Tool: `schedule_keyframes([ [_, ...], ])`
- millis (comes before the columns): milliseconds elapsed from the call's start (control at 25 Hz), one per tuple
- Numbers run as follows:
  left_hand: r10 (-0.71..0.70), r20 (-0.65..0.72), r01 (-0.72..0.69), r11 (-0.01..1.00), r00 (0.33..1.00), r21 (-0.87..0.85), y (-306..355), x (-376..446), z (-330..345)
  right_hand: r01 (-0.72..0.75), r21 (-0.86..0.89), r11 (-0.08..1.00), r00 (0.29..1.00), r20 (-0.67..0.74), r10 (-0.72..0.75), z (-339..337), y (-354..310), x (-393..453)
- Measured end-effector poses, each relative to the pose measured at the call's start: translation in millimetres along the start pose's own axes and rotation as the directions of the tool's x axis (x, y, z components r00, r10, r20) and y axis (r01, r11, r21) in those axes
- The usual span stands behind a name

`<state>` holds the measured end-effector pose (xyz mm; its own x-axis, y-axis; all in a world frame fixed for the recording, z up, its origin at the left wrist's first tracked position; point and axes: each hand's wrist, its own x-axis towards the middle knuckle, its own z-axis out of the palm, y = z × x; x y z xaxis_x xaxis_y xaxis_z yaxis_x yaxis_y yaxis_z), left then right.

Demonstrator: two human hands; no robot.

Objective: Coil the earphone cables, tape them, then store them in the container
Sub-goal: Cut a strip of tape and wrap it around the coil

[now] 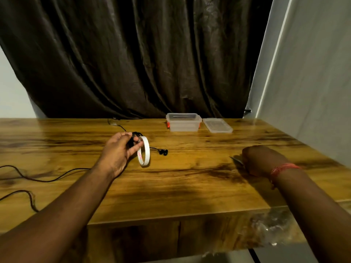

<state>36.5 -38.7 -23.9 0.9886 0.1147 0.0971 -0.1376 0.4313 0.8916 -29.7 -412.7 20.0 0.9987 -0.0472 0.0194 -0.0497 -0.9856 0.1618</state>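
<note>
My left hand point(119, 150) holds a small coil of black earphone cable point(135, 138) together with a white roll of tape point(144, 153) that stands on edge on the wooden table point(190, 177). Two black earbuds point(163, 151) lie on the table just right of the tape. My right hand point(258, 160) rests on the table with curled fingers around a thin grey blade-like object point(236, 160), seemingly scissors, mostly hidden. A clear plastic container point(183, 122) stands open at the back of the table, with its lid point(217, 125) lying beside it on the right.
Another black cable point(28, 177) snakes over the table's left part, and a further cable point(115, 123) lies near the back edge. A dark curtain point(133, 54) hangs behind the table. A white wall point(313, 82) borders the right side.
</note>
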Motion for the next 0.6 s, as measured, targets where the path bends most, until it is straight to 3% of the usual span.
schedule_keyframes([
  [160,0.011,0.014,-0.011,1.000,1.000,-0.020,0,0,-1,0.073,0.000,0.997,0.997,0.011,-0.073,1,3,0],
  [320,0.002,0.019,-0.002,1.000,1.000,-0.021,1,-1,1,0.101,0.112,0.989,0.994,0.018,-0.104,3,11,-8],
  [600,0.002,0.022,-0.001,1.000,1.000,-0.021,1,-2,1,0.116,0.132,0.984,0.990,-0.092,-0.104,16,3,-9],
])
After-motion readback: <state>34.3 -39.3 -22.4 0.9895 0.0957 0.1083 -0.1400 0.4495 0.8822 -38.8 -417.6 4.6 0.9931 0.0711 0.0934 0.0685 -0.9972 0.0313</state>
